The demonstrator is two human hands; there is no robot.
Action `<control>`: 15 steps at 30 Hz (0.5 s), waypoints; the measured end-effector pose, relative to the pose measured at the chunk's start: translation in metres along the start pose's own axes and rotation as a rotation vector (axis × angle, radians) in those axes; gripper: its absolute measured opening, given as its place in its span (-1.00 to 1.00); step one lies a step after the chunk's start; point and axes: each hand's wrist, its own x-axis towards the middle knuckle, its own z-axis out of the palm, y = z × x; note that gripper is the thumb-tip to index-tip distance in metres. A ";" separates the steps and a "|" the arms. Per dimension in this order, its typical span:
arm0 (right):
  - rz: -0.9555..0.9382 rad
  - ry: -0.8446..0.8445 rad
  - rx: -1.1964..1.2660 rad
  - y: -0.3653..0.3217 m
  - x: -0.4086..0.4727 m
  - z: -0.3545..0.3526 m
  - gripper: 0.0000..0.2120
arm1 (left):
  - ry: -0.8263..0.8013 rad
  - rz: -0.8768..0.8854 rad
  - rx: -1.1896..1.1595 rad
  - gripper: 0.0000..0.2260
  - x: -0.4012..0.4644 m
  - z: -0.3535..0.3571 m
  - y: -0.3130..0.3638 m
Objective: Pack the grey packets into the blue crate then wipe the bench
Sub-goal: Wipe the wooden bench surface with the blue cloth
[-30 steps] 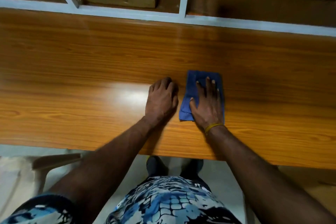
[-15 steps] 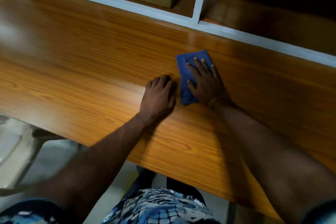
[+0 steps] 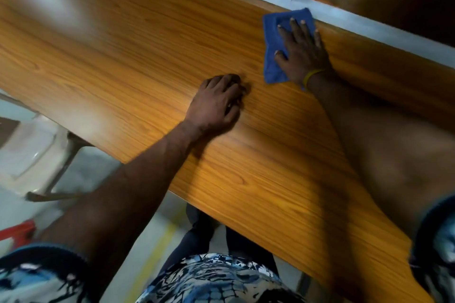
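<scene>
While pressed flat under right hand (image 3: 301, 53), blue cloth (image 3: 275, 32) lies far-right on counter (image 3: 123, 61), long axis near-to-far; left hand (image 3: 218, 103) curled, empty, nearer.

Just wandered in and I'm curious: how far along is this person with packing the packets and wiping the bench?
No grey packets lie on the visible part of the bench, so packing looks finished, though the crate is out of view. Wiping is in hand: the right hand presses a blue cloth flat near the white shelf frame, while the left hand rests curled on the wood. How much remains unwiped can't be told.
</scene>
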 end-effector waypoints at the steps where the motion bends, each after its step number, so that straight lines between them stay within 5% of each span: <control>1: 0.039 0.003 -0.003 -0.001 -0.001 0.000 -0.38 | -0.001 -0.003 -0.002 -0.65 0.000 -0.001 0.001; 15: 0.442 0.111 0.085 -0.088 -0.114 0.022 -0.37 | 0.090 -0.106 -0.236 -0.70 -0.048 0.000 0.019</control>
